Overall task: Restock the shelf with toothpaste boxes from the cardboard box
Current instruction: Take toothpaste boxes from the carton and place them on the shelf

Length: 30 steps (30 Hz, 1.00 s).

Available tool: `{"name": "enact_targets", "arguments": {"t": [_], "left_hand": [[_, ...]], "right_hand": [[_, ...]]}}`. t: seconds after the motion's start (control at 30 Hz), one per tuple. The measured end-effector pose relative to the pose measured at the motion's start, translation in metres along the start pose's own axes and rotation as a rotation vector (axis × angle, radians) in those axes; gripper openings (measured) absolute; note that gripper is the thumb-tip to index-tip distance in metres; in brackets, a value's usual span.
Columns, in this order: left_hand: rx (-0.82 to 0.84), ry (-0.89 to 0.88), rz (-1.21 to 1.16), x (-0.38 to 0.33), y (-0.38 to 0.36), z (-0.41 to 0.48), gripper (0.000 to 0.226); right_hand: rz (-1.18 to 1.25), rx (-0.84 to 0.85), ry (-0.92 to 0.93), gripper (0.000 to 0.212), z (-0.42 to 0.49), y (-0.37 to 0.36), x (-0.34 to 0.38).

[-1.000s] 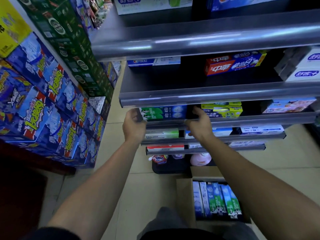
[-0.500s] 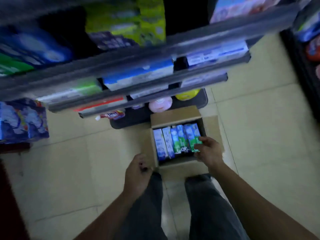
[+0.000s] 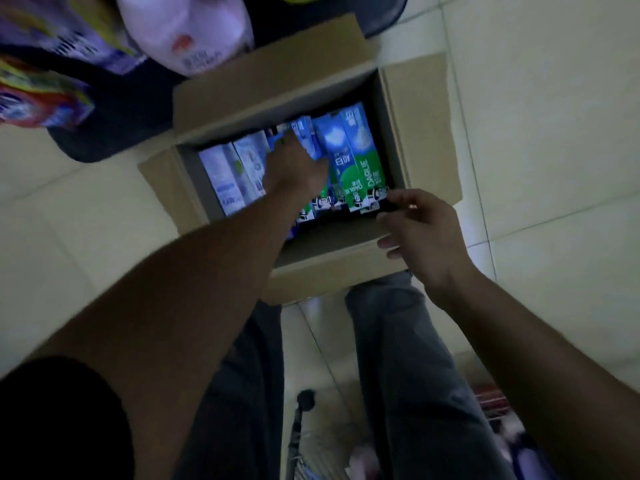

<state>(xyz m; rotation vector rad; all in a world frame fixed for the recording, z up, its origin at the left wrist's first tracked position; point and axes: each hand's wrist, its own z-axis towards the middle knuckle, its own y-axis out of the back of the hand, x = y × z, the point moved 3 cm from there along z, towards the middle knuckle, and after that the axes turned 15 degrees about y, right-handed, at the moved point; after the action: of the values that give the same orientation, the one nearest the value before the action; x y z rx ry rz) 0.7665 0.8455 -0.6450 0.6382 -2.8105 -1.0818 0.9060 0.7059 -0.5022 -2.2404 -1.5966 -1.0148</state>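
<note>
An open cardboard box point(image 3: 332, 268) stands on the tiled floor in front of my legs. Inside, several toothpaste boxes lie side by side: white ones point(image 3: 225, 178) on the left, blue-and-green ones point(image 3: 360, 161) on the right. My left hand point(image 3: 294, 168) reaches into the middle of the row, and its fingers curl round a blue toothpaste box point(image 3: 304, 136). My right hand point(image 3: 422, 233) is at the carton's near right corner, thumb and fingers curled at the near end of the rightmost green box. The picture is blurred.
The dark bottom shelf base point(image 3: 114, 126) lies just beyond the carton, with a pink bottle point(image 3: 183, 29) and colourful bags point(image 3: 38, 98) on it. A metal trolley frame point(image 3: 301, 427) shows behind my legs. Bare floor tiles spread to the right and left.
My view has dropped from the shelf to the carton. My left hand moved from beside the carton into the row of boxes. My right hand slid back to the near right corner.
</note>
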Motion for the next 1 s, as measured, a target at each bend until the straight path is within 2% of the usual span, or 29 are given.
{"name": "enact_targets", "arguments": {"t": [0.13, 0.2, 0.33, 0.43, 0.5, 0.57, 0.7, 0.73, 0.8, 0.83, 0.9, 0.97, 1.0], "left_hand": [[-0.038, 0.138, 0.079, -0.006, -0.025, 0.057, 0.091], [-0.074, 0.174, 0.051, -0.010, -0.035, 0.070, 0.090], [-0.151, 0.112, -0.066, -0.014, -0.042, 0.068, 0.077], [-0.247, -0.029, -0.262, -0.007, -0.028, 0.036, 0.065], [-0.201, -0.164, -0.520, 0.001, -0.013, 0.002, 0.049], [-0.128, -0.279, -0.624, 0.012, 0.005, -0.034, 0.045], [0.066, -0.394, -0.493, 0.029, 0.020, -0.097, 0.051], [0.094, -0.419, -0.468, 0.032, 0.021, -0.110, 0.057], [0.167, -0.470, -0.459, 0.036, 0.018, -0.124, 0.060], [0.213, -0.454, -0.477, 0.036, 0.016, -0.125, 0.057], [0.256, -0.291, -0.540, 0.036, 0.008, -0.111, 0.047], [0.228, -0.082, -0.536, 0.036, -0.008, -0.079, 0.045], [0.223, -0.019, -0.459, 0.035, -0.020, -0.063, 0.051]], "right_hand": [[0.037, 0.019, -0.072, 0.031, 0.000, -0.002, -0.034], [0.026, 0.030, -0.103, 0.032, -0.003, -0.002, -0.050], [-0.002, 0.034, -0.133, 0.034, -0.003, 0.003, -0.063], [0.003, 0.008, -0.108, 0.034, 0.002, 0.006, -0.052], [0.018, -0.015, -0.066, 0.031, 0.008, 0.007, -0.039], [0.026, -0.030, 0.019, 0.032, 0.015, 0.004, -0.021], [0.029, 0.122, 0.163, 0.054, 0.025, -0.013, 0.006], [-0.002, 0.160, 0.197, 0.051, 0.027, -0.017, 0.009], [-0.129, 0.188, 0.270, 0.030, 0.029, -0.018, 0.010], [-0.188, 0.170, 0.293, 0.020, 0.030, -0.014, 0.007], [-0.202, 0.070, 0.280, 0.013, 0.032, 0.003, -0.002], [-0.067, -0.077, 0.233, 0.012, 0.032, 0.026, -0.009], [-0.002, -0.140, 0.221, 0.013, 0.031, 0.038, -0.013]]}}
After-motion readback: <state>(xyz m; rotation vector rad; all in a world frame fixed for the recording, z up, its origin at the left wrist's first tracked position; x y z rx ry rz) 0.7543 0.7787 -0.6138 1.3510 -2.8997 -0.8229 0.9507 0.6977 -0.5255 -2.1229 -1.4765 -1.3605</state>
